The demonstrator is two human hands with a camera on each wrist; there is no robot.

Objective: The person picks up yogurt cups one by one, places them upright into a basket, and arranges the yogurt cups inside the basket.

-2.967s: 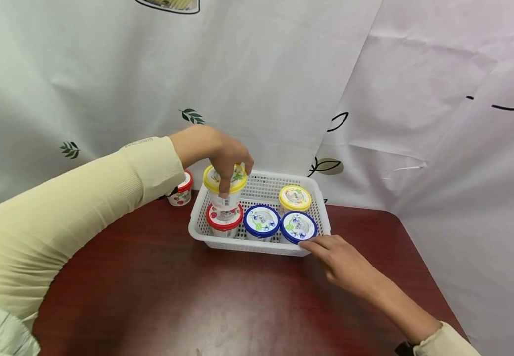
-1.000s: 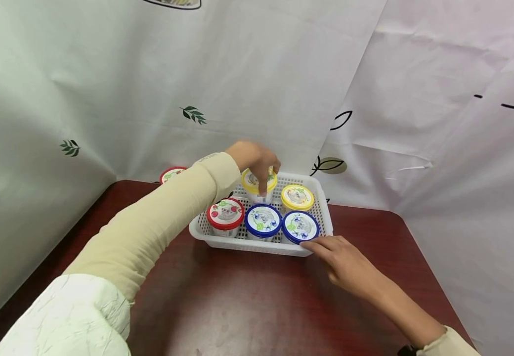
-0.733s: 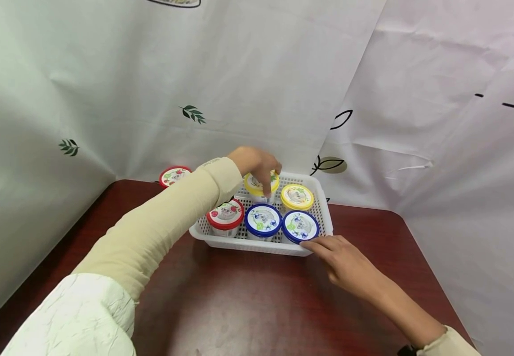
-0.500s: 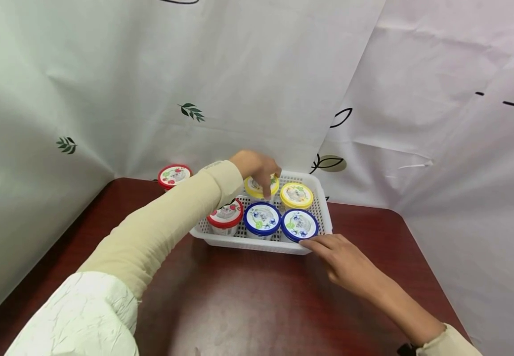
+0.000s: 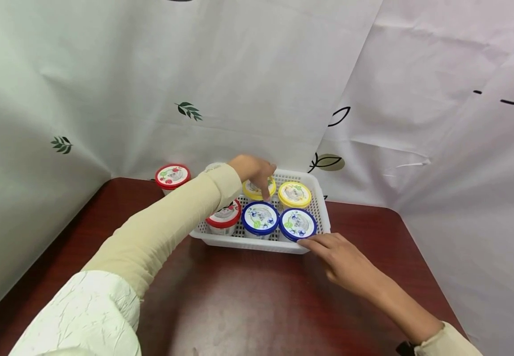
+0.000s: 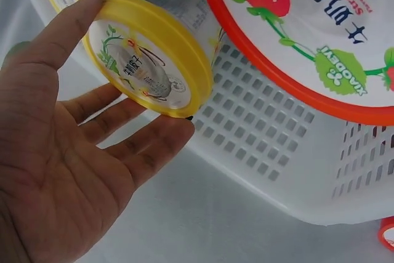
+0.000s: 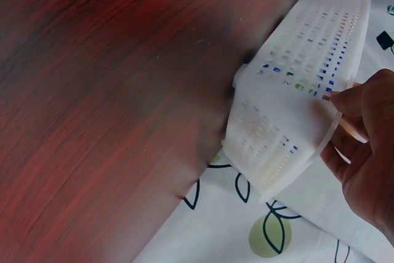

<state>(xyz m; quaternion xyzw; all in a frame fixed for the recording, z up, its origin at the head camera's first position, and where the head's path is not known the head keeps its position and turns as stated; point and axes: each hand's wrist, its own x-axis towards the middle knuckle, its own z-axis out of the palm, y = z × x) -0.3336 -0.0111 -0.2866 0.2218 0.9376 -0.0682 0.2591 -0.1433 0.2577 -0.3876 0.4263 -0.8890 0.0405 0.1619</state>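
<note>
In the head view, my left hand (image 5: 257, 173) reaches over the back of the white plastic basket (image 5: 235, 242), around a yellow-lidded tub (image 5: 257, 192) standing inside. The left wrist view shows its fingers (image 6: 148, 152) spread and fairly straight along the lid's rim, thumb at the opposite side, palm away from the lid. My right hand (image 5: 343, 259) holds the basket's front right corner; in the right wrist view its thumb (image 7: 348, 100) lies outside the rim with fingers behind it. Beside that tub stand another yellow-lidded tub (image 5: 294, 194), two blue-lidded tubs (image 5: 260, 217) and a red-lidded tub (image 5: 223, 215).
Outside the basket, to its left, another red-lidded tub (image 5: 172, 176) stands at the back of the dark red wooden table (image 5: 239, 296). A white cloth (image 5: 239, 99) with leaf prints hangs right behind. My left sleeve (image 5: 163, 232) crosses over the table's left part.
My left hand has carried the yellow-lidded tub from above the red-lidded one rightward, down into the basket's back row, and its fingers have loosened at the lid. The right hand has stayed.
</note>
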